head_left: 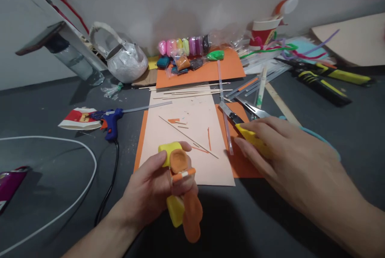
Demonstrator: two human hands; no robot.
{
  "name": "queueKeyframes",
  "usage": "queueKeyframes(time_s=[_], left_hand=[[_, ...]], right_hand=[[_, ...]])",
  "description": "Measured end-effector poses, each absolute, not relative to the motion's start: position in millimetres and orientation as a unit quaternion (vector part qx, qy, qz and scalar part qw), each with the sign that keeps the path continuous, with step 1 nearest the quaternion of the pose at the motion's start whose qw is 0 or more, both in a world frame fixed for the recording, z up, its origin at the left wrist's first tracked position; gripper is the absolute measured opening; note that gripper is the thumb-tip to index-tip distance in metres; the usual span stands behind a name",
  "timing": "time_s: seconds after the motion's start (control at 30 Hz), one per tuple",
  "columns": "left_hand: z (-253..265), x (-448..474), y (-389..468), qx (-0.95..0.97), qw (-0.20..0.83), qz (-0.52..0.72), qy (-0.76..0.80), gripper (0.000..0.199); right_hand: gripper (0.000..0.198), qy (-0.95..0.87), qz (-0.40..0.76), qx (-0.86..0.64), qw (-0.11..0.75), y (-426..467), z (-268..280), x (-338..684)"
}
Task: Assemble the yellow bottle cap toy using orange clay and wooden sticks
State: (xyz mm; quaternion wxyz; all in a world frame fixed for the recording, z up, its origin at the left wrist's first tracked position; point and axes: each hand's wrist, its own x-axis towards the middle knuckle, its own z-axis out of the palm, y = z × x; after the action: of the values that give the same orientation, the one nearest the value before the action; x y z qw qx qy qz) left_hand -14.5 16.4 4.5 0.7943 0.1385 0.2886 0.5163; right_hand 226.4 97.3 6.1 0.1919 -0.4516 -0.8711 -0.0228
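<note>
Yellow and orange pieces, apparently soft modelling clay, make up the small model (179,161) in your left hand (150,185), in front of the pale sheet (216,174). That grip is curled around the model's middle, your thumb against the upper yellow block (167,153), while the orange lobes (192,218) stick out below. Expect it to be light, slightly tacky and easily dented by a fingertip; the joins between parts are probably its weakest points. Hold it by the thicker yellow blocks with flat, gentle pressure, and spare the slim orange-and-white bar (184,174). Your right hand (296,161) has its grip closed about the yellow handle of the utility knife (251,134); you should find that stiff, so keep your fingers behind the blade.
</note>
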Motion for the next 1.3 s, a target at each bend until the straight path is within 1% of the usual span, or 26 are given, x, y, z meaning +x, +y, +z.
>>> queueKeyframes(time_s=[0.07,0.13,0.17,0.23,0.33,0.4,0.67,0.87,1.03,1.17,1.3], left_hand=[[1.8,-13.2,14.6,0.154,0.808,0.492,0.284,0.039],[-0.3,-11.7,11.8,0.167,0.820,0.467,0.286,0.043],[-1.2,-10.9,10.2,0.172,0.826,0.454,0.287,0.043],[-2.2,-9.1,7.4,0.180,0.837,0.427,0.290,0.040],[-2.2,-6.0,5.2,0.178,0.851,0.397,0.294,0.036],[-1.5,-3.6,5.3,0.175,0.857,0.386,0.294,0.036],[-1.5,1.6,6.0,0.170,0.861,0.385,0.285,0.031],[-2.9,2.0,7.7,0.161,0.864,0.377,0.293,0.033],[-1.6,2.5,6.9,0.157,0.865,0.373,0.298,0.034],[-3.8,1.1,4.9,0.146,0.859,0.383,0.306,0.032],[-5.6,1.6,8.2,0.125,0.843,0.429,0.300,0.039]], right_hand=[[0.021,-0.863,0.140,-0.403,0.272,90.8,16.5,217.4],[0.013,-0.827,0.291,-0.369,0.308,83.3,26.2,208.3],[0.009,-0.807,0.341,-0.364,0.316,79.7,30.4,204.3],[0.004,-0.780,0.406,-0.351,0.321,73.9,37.0,198.2],[0.004,-0.765,0.450,-0.334,0.316,68.3,43.0,193.7],[0.003,-0.767,0.454,-0.333,0.306,65.7,45.1,192.4],[0.013,-0.790,0.434,-0.321,0.290,59.0,44.5,190.2],[0.012,-0.806,0.399,-0.316,0.301,58.2,46.8,190.0],[0.019,-0.813,0.392,-0.308,0.302,57.4,46.1,189.9],[0.013,-0.814,0.370,-0.313,0.320,58.0,48.5,190.8],[0.011,-0.792,0.338,-0.371,0.347,60.9,48.2,192.3]])
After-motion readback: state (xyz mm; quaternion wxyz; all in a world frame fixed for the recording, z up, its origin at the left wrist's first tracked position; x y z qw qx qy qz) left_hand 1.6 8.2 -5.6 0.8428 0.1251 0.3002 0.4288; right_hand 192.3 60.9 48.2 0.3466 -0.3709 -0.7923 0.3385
